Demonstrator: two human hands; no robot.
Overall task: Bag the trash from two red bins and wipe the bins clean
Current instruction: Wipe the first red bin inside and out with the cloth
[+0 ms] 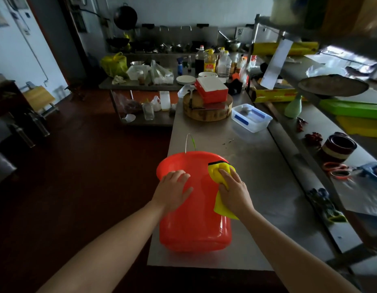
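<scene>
A red bin (193, 225) lies on its side on the steel counter (267, 187), its mouth facing away from me and its wire handle sticking up at the far rim. My left hand (174, 190) rests flat on the bin's upper side, fingers spread. My right hand (234, 191) presses a yellow cloth (220, 206) with a black edge against the bin's right side near the rim. I see only this one red bin.
Beyond the bin stand a clear plastic container (251, 117) and a round chopping block (206, 106) with a red-and-white box on it. A shelf unit runs along the right, with scissors (336, 170). The dark floor drops off to the left.
</scene>
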